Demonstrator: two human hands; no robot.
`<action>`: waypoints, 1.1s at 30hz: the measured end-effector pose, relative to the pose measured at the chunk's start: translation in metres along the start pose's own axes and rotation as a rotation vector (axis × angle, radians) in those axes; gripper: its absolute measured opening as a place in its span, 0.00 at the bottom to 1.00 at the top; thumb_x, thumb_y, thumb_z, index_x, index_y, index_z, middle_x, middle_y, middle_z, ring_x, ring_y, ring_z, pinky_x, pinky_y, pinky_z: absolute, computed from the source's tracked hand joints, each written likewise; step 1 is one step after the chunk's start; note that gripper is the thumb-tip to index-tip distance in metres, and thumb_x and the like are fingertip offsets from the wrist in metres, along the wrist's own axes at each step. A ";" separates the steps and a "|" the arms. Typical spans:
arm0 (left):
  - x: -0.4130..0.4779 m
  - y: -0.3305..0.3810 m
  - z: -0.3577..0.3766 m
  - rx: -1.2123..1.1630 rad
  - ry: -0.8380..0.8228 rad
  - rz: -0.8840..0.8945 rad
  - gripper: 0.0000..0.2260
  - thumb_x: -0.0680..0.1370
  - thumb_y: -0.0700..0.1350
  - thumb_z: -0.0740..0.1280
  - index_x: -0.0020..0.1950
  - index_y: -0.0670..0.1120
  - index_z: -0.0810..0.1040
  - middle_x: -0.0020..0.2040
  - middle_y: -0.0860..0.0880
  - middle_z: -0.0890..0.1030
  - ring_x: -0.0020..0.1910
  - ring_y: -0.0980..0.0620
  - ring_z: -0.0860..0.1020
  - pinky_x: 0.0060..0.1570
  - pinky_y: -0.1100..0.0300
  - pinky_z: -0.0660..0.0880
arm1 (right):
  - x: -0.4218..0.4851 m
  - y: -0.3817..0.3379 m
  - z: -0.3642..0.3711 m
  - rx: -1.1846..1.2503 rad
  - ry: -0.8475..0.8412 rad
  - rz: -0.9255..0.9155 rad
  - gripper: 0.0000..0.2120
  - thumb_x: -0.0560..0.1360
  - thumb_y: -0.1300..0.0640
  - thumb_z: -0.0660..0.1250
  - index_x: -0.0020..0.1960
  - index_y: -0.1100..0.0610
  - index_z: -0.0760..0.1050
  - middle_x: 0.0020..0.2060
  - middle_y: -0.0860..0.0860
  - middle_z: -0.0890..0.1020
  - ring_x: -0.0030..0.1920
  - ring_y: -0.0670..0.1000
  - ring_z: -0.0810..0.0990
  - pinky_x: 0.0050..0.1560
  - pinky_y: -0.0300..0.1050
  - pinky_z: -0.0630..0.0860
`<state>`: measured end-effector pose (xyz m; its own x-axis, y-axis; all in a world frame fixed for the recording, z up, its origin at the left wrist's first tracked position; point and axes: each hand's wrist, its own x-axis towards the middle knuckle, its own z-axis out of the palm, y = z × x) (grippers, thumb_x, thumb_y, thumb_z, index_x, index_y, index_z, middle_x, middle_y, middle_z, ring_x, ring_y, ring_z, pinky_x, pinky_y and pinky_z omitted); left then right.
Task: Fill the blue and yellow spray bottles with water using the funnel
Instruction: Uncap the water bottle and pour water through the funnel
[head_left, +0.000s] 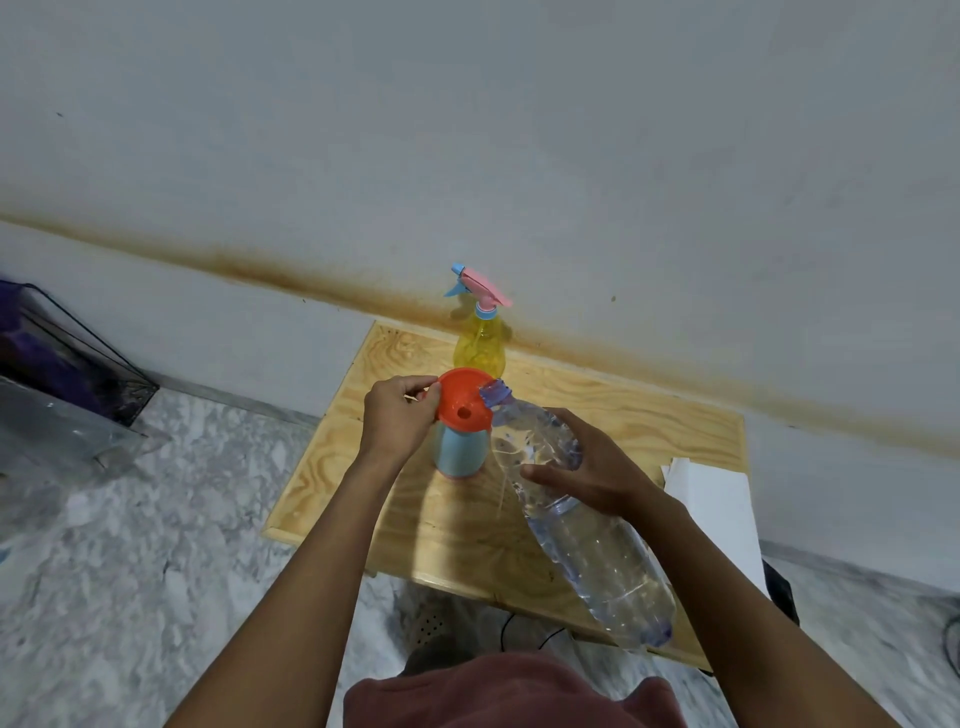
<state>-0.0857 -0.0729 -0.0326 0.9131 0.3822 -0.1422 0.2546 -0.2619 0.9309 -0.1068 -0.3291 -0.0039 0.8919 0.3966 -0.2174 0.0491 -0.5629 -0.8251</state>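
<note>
An orange funnel (464, 401) sits in the neck of the blue spray bottle (461, 451), which stands on the small wooden table (649, 426). My left hand (397, 418) pinches the funnel's left rim. My right hand (597, 467) grips a large clear water bottle (587, 525), tilted with its open mouth over the funnel's right edge. The yellow spray bottle (479, 345) stands behind, against the wall, with its pink and blue trigger head on.
A white box (717, 509) lies at the table's right edge. A dark wire rack (78, 358) and clear plastic (67, 441) are on the marble floor at left. Black cables (524, 631) run under the table.
</note>
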 end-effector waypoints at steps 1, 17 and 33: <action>0.000 0.000 0.000 0.003 -0.001 0.000 0.08 0.77 0.42 0.71 0.54 0.42 0.86 0.45 0.46 0.84 0.41 0.46 0.85 0.47 0.47 0.83 | 0.000 -0.001 0.000 -0.001 -0.001 0.001 0.26 0.69 0.43 0.77 0.63 0.34 0.69 0.54 0.37 0.82 0.52 0.36 0.82 0.50 0.32 0.76; 0.000 0.001 0.000 0.008 -0.002 0.002 0.08 0.77 0.42 0.71 0.54 0.42 0.86 0.43 0.51 0.84 0.44 0.46 0.84 0.50 0.47 0.83 | -0.001 0.001 -0.001 -0.005 -0.033 0.023 0.31 0.67 0.38 0.76 0.67 0.39 0.70 0.52 0.39 0.84 0.49 0.39 0.84 0.52 0.44 0.80; 0.001 0.000 0.001 0.012 0.003 0.008 0.08 0.77 0.42 0.71 0.54 0.43 0.86 0.43 0.49 0.84 0.41 0.46 0.85 0.49 0.48 0.83 | 0.000 -0.003 -0.001 0.001 -0.058 0.034 0.32 0.68 0.38 0.76 0.68 0.41 0.69 0.55 0.38 0.83 0.51 0.38 0.83 0.49 0.36 0.78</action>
<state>-0.0848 -0.0739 -0.0331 0.9139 0.3832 -0.1340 0.2514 -0.2752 0.9279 -0.1063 -0.3281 -0.0007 0.8654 0.4186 -0.2753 0.0184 -0.5757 -0.8174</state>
